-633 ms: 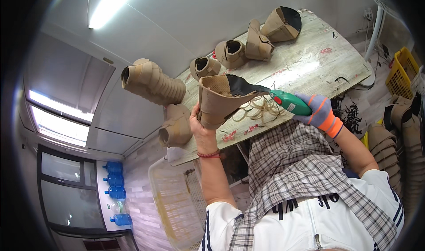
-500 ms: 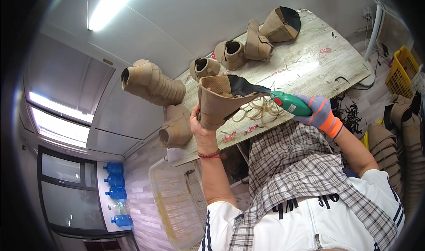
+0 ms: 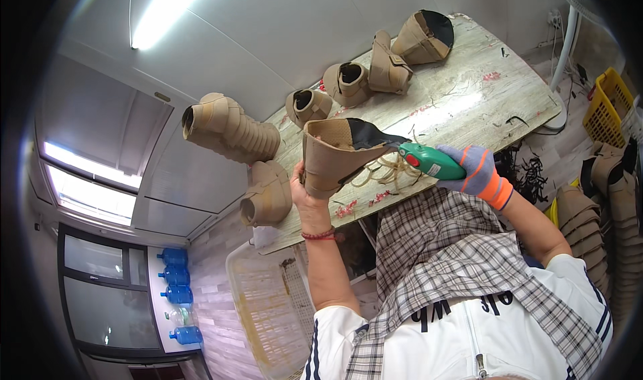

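Observation:
My bare left hand (image 3: 309,196) is closed round the lower left side of a beige boot upper (image 3: 328,162). The upper is raised over the table's near edge, and its opening shows a tan woven lining and a black flap (image 3: 372,136). In my right hand (image 3: 477,171), which wears a grey and orange glove, is a green handheld electric cutter (image 3: 437,164) with a red button. The cutter's tip meets the right end of the black flap; its blade is too small to make out. Pale trimmed strips (image 3: 380,174) lie curled on the table behind the upper.
Several beige uppers (image 3: 349,85) stand along the far edge of the table (image 3: 462,99). A nested stack (image 3: 234,132) and another upper (image 3: 264,196) sit at its left end. A white basket (image 3: 261,299) is below left. More stacked uppers (image 3: 579,229) and a yellow basket (image 3: 609,99) are at right.
My right hand and the cutter have shifted slightly left and down, along the edge of the black flap. The upper has moved and tilted a little in my left hand.

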`<state>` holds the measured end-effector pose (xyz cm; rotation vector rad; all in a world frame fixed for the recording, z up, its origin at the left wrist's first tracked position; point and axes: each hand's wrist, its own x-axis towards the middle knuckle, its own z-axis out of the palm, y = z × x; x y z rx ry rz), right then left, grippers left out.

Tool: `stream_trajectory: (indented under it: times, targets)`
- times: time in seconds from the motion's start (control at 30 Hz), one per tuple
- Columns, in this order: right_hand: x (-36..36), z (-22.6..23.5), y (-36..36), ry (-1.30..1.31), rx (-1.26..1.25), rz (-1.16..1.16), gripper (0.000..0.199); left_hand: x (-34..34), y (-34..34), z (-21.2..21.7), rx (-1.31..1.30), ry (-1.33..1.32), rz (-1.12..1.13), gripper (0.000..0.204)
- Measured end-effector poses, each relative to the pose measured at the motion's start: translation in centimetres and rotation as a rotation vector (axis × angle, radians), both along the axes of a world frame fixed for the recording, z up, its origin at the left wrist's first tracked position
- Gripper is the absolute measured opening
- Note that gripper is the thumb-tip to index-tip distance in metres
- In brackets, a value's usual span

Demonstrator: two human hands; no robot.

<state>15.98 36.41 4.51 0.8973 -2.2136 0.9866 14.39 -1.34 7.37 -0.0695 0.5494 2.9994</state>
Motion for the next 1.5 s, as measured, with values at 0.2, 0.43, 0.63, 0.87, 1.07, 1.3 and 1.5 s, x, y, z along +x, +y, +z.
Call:
stream_trajectory:
  times: [0.2,0.43,0.63,0.87,1.07,1.3,1.5]
  targets:
    - [0.4,0.4,-1.6,0.000,0.008,0.022,0.068,-0.1,-0.7,-0.9,-0.003,0.006,0.009,0.033]
    - [1.0,-0.2,-1.7,-0.222,-0.124,0.057,0.068,-2.3,3.5,6.0,-0.872,0.177,0.414,0.030]
    - [0.3,0.7,-0.3,-0.118,-0.187,-0.044,0.064,-15.0,-4.1,9.1,-1.795,0.099,0.535,0.034]
    - [-0.8,0.5,2.0,-0.325,-0.319,-0.170,0.063,-21.7,6.1,1.0,-2.475,0.449,0.812,0.032]
    - [-1.2,0.7,1.9,-0.422,-0.277,-0.207,0.063,-25.9,14.7,-5.7,-1.917,0.051,0.633,0.054]
    - [-1.3,-0.3,2.4,-0.506,-0.318,-0.228,0.062,-26.2,13.6,-5.0,-0.558,0.371,0.364,0.020]
    - [-1.9,0.8,1.4,-0.569,-0.314,-0.158,0.061,-25.3,4.5,-5.4,-0.183,-0.048,0.457,0.029]
